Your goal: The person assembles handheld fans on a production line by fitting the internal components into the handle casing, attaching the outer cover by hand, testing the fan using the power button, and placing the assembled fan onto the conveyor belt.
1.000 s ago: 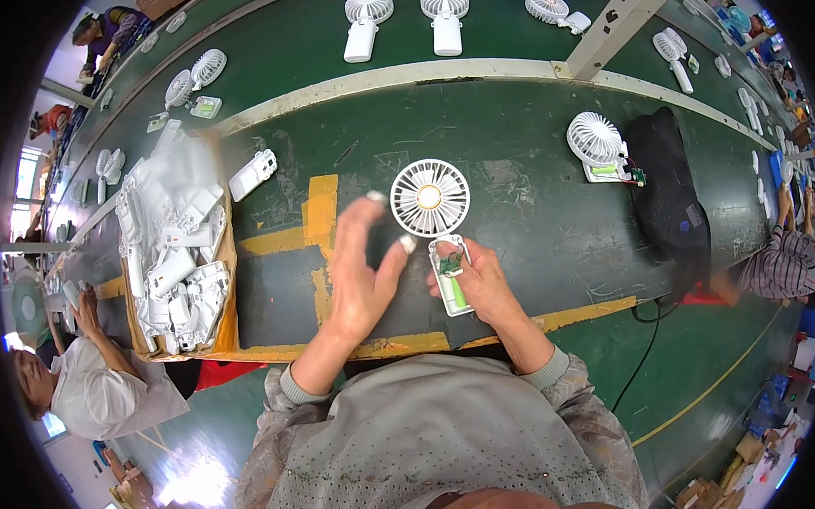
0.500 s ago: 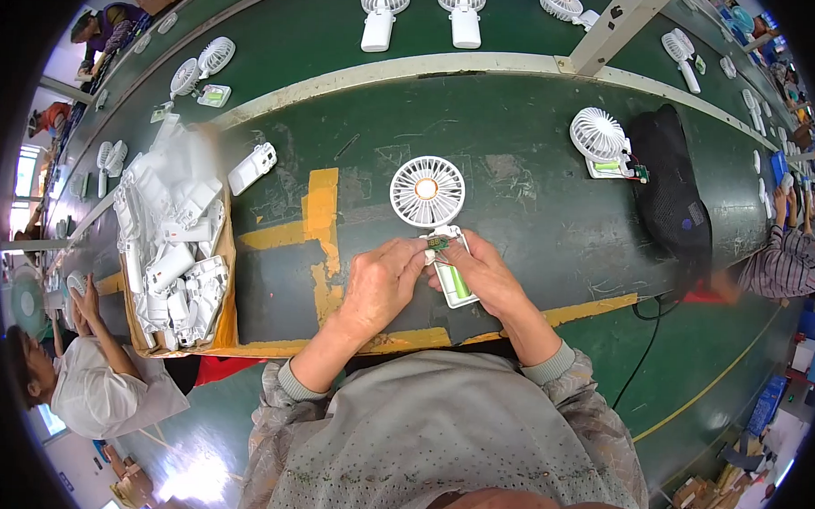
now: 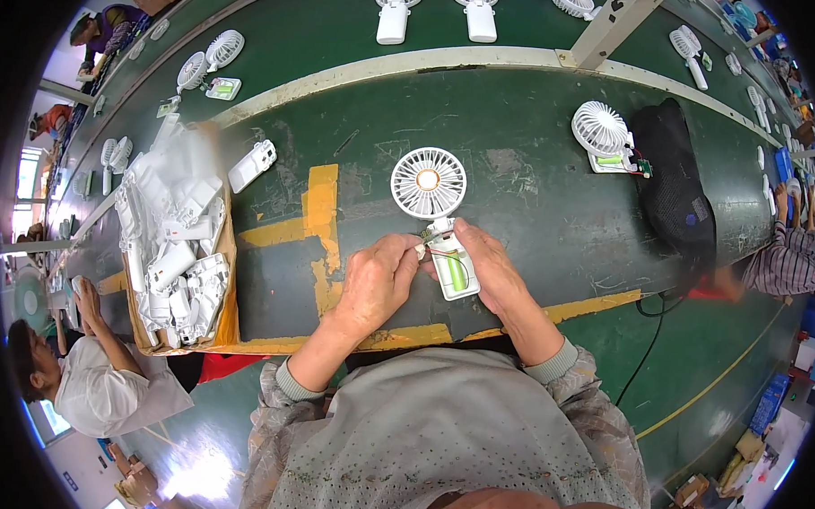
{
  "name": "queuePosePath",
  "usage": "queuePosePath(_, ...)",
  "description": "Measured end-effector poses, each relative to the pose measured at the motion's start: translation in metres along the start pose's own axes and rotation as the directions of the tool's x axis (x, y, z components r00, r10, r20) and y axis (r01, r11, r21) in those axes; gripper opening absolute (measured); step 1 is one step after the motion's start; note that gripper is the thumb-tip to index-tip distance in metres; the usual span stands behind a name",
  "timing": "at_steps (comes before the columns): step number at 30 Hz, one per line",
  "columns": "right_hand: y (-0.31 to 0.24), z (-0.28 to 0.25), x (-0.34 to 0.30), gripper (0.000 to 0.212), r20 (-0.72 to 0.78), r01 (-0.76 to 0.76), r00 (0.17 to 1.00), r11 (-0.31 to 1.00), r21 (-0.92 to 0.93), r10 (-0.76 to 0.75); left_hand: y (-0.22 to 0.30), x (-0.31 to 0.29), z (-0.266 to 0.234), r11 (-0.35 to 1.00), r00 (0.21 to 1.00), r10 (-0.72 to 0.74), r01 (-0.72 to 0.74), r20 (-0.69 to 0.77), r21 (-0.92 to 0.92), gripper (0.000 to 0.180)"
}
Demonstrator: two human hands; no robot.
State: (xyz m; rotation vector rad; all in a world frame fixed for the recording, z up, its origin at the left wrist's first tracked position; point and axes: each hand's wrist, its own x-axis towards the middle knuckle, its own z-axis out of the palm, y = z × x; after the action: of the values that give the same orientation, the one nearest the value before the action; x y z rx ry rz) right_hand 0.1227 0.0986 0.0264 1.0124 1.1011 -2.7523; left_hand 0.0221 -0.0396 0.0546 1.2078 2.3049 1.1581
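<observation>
A white handheld fan [image 3: 429,183] lies in front of me, its round grille pointing away from me. Its handle is open and shows a green battery [image 3: 457,273] and thin wires. My right hand [image 3: 492,268] grips the handle along its right side. At the handle's upper left, the fingertips of my left hand [image 3: 376,278] pinch a small green circuit board [image 3: 427,236], which stands tilted with its edge toward me. Wires run from the board into the handle. My left fingers partly hide the board.
A carton [image 3: 228,316] full of white plastic housings stands at the left, beside a loose white housing [image 3: 253,166]. To the right are another opened fan [image 3: 601,129] and a black mesh bag [image 3: 675,179]. Beyond a pale rail [image 3: 414,64], several fans lie on a green belt.
The circuit board has tilted up and left, off the handle, uncovering wires. My right fingertips have left the board and now hold the handle's side. Fans beyond the rail have shifted right.
</observation>
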Motion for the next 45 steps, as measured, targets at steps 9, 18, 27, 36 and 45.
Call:
queuePosePath(9,0.002,-0.001,0.001,0.037,-0.010,0.025,1.000,1.000,0.003,-0.025,-0.006,0.002,0.009,0.989,0.999,-0.042,0.045,0.021,-0.143,0.006)
queuePosePath(18,0.005,-0.006,0.001,0.035,0.019,0.034,0.999,0.999,-0.015,-0.034,-0.015,0.004,0.016,0.977,0.994,-0.098,0.106,0.050,-0.185,0.007)
queuePosePath(27,0.008,-0.008,0.002,0.036,0.006,0.046,0.999,0.998,-0.043,-0.045,-0.017,0.005,0.016,0.996,0.996,0.086,-0.086,0.002,0.013,0.008)
queuePosePath(36,0.012,-0.009,0.003,0.035,0.007,0.063,0.998,0.991,-0.114,-0.063,-0.014,0.005,0.013,0.980,0.986,0.166,-0.167,0.019,0.107,0.008)
queuePosePath(45,0.013,-0.010,0.004,0.034,-0.014,0.082,0.996,0.978,-0.192,-0.087,-0.014,0.005,0.014,0.977,0.983,0.183,-0.182,-0.002,0.107,0.015)
